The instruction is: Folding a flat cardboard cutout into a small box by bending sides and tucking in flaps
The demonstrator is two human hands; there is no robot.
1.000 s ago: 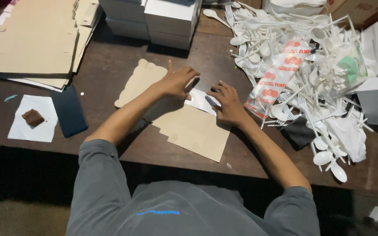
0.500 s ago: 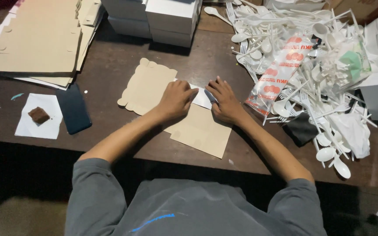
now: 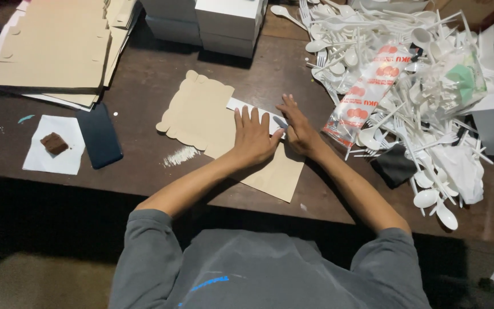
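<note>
Dark wooden table [image 3: 144, 91], white plastic cutlery [image 3: 407, 68] heaped.

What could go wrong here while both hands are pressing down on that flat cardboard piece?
The cardboard sheet overhangs the table edge near its lower corner, so pressure from the left hand and right hand could tip or crease it. The loose plastic cutlery pile lies close to the right hand and could be knocked. The phone could be nudged towards the edge.
</note>
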